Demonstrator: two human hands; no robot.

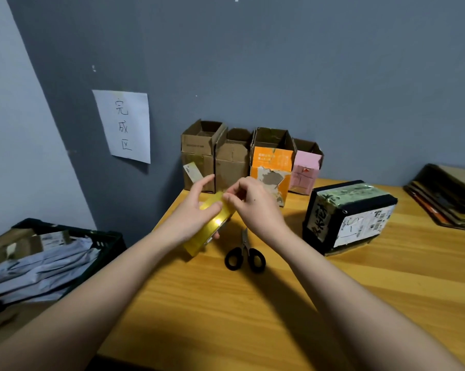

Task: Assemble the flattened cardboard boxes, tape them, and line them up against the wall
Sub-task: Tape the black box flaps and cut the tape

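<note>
My left hand [196,210] grips a yellowish roll of tape [211,226] above the wooden table [252,303]. At the top of the roll, the fingertips of my right hand [252,204] pinch the tape's surface. Black-handled scissors [244,257] lie on the table just below my hands. A dark box [349,215] with labels and shiny tape across its top stands to the right. Against the wall stand several open-topped boxes: two brown ones [199,153] [232,159], an orange one [271,167] and a pink one [305,170].
A pile of flattened cardboard [445,196] lies at the table's far right. Left of the table sits a black crate [103,245] holding cardboard and grey bags. A paper sign [124,124] hangs on the grey wall.
</note>
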